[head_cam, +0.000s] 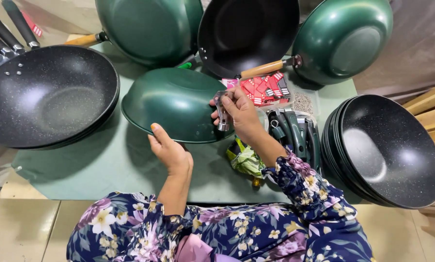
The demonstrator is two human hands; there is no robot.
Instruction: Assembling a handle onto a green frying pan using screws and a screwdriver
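Worktop [106, 170]: green mat surface, carrying all items below.

Black pans, 9 o'clock [47, 94]: speckled interior up, stacked, handle rivets at the upper left.

Black pan stack, 3 o'clock [387, 150]: several nested, speckled interiors up, at the worktop's right edge.

Green pans, 12 o'clock [149, 29]: one bottom-up with a wooden handle to the left; a second green pan [343, 39] at 1 o'clock, also bottom-up; a black pan [246, 34] between them, wooden handle pointing toward 4 o'clock.

Upturned green pan, centre [176, 104]: bottom-up, no handle visible. Its near rim is touched by the left hand [169, 150], whose grip is narrow, thumb and fingers pinching the rim at 6 o'clock.

Green handles, 3 o'clock of centre [295, 136]: a bundle lying side by side, just beside the right forearm.

Red-and-white packets [266, 90]: a small heap at 1 o'clock of centre.

Green wrapper [246, 160]: crumpled, under the right wrist.

Metal bracket [222, 114]: small, silvery, held upright in the right hand [241, 114], grip closed on it, over the upturned pan's right rim.

Small screws [303, 103]: a loose pile at 2 o'clock of the right hand.
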